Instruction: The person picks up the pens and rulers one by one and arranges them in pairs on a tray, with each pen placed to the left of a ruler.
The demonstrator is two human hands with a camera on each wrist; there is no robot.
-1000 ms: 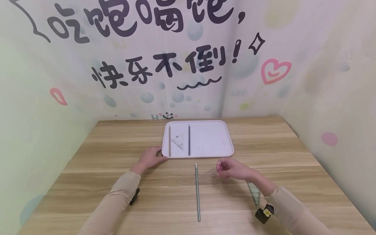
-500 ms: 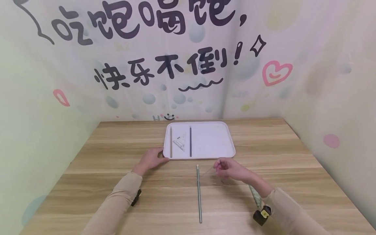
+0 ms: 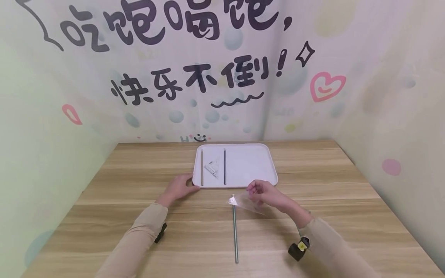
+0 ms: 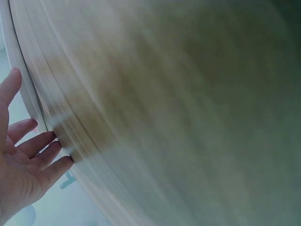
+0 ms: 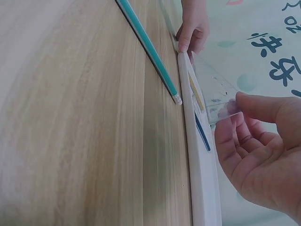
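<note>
By the far edge of the table [image 3: 194, 239], a tray [image 3: 252, 166] is lying. The left hand [image 3: 178, 188], relaxed and spread, is touching its near-left corner; the right hand [image 3: 267, 194], nearer its right edge, is pinching a clear set square [image 5: 214, 92] between thumb and fingers. The set square is extending leftward before the near edge, long axis unclear, overlapping a green pencil [image 3: 235, 235] from above. Inside, a dark pencil [image 3: 225, 168] is leaving room rightward.

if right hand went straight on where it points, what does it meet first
Probably the tray, at its near rim; depth is unclear, so the right hand may pass above it.
</note>
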